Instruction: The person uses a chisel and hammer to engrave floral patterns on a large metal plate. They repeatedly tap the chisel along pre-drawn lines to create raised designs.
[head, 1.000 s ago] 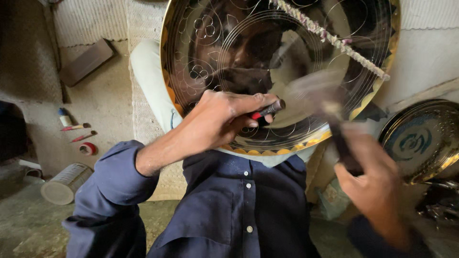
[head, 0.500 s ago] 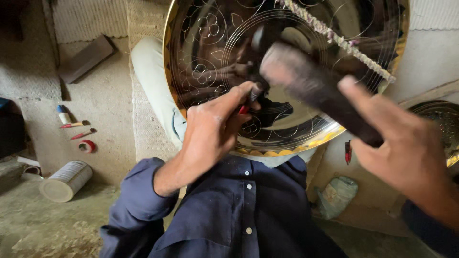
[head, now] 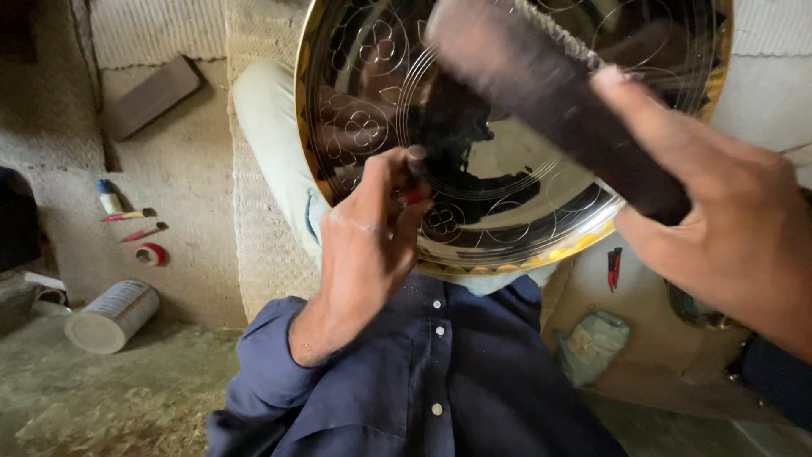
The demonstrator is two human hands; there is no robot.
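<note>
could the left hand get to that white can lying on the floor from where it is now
Probably not without letting go. The left hand is pinching a small red-tipped tool against the engraved metal plate, and the white can lies well off to the side, though nothing blocks the path.

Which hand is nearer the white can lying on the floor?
Left. The left hand is pressed on the engraved brass tray, right of and above the white can. The right hand grips a dark mallet at the far side.
</note>
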